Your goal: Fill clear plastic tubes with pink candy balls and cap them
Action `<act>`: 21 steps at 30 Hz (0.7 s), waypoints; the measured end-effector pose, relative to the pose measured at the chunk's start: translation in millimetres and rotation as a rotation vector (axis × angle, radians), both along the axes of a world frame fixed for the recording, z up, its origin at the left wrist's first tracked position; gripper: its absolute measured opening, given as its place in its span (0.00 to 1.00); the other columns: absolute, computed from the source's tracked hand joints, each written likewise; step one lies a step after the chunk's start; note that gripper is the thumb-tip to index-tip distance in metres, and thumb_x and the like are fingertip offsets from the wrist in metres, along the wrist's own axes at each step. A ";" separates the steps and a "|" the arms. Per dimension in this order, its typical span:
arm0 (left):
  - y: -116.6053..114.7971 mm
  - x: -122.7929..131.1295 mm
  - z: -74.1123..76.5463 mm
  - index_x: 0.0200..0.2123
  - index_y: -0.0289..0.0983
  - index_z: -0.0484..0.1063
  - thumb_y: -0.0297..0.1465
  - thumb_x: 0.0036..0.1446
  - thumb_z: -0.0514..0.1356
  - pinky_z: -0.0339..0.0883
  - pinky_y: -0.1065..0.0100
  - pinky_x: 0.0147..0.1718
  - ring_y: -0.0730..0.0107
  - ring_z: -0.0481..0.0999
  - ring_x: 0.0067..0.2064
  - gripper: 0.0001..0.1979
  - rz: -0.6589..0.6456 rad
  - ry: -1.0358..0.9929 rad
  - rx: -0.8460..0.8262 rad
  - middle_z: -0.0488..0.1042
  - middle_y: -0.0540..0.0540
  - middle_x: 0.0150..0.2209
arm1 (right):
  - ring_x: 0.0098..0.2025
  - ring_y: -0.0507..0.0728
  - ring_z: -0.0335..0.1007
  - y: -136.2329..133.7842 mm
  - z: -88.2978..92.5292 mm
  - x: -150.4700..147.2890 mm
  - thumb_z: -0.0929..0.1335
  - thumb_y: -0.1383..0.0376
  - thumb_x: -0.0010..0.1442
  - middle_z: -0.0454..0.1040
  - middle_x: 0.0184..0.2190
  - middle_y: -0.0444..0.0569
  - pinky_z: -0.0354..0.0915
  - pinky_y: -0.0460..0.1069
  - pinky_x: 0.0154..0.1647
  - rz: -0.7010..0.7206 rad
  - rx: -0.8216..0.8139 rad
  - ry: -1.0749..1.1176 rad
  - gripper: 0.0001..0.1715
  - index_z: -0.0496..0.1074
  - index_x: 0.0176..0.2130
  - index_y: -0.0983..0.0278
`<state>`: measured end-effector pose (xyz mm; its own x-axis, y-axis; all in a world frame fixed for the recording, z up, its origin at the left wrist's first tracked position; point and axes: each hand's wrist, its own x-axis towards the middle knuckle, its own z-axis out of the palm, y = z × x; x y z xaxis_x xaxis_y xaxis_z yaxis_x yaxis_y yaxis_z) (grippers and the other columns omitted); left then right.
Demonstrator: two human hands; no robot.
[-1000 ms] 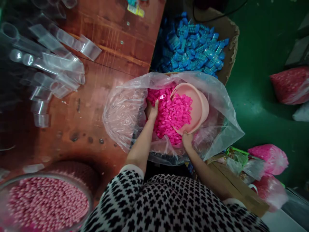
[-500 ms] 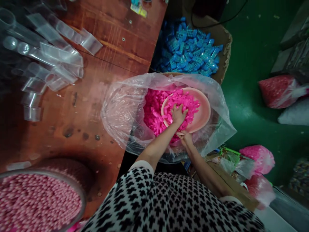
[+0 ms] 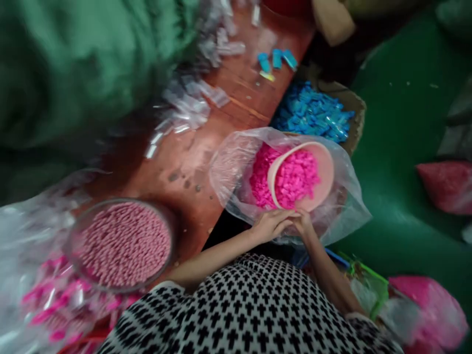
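Half a second ago our left hand [image 3: 273,224] was spread over the pieces [image 3: 297,176] in the basin [image 3: 326,172]; now it has left them and lies at the rim, beside our right hand [image 3: 303,221]. With no fingers in the heap, we judge that the gathering has paused and that our attention is on the basin itself. Taking the basin as the dial's centre, our right hand is at six o'clock, gripping the rim. Our left comes in at seven, fingers nearly straight and reaching the right; we cannot tell whether it pinches the rim too. The basin sits within the mouth of the bag [image 3: 352,209], with the loose pile [image 3: 261,179] at nine o'clock against it. Our view has also swung, bringing green cloth [image 3: 92,69] in at ten.

The basin is smooth, pale pink and round, seemingly plastic, and looks tilted. The pieces are small, glossy and hot pink, their outlines blurred. The bag is thin, clear film, crinkled at nine and flaring to a soft point at four. At twelve to one, a brown carton [image 3: 360,114] with a ragged edge holds shiny blue pieces [image 3: 319,115]. At eight, a round tub [image 3: 173,237] is full of small pale-pink beads [image 3: 125,243], their surface densely pebbled. Clear, stiff-looking tubes [image 3: 188,105] lie at ten on the reddish, scuffed wooden table [image 3: 199,157].
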<state>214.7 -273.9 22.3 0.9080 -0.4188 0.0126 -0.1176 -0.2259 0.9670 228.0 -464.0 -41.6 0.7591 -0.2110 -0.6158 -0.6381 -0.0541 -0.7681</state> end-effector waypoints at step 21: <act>204.7 -242.9 29.6 0.44 0.39 0.78 0.37 0.60 0.57 0.75 0.60 0.45 0.63 0.81 0.42 0.14 1.355 0.298 0.080 0.81 0.44 0.43 | 0.25 0.56 0.70 266.2 38.5 80.6 0.74 0.60 0.38 0.72 0.22 0.45 0.68 0.49 0.22 0.597 -0.066 0.014 0.21 0.70 0.32 0.66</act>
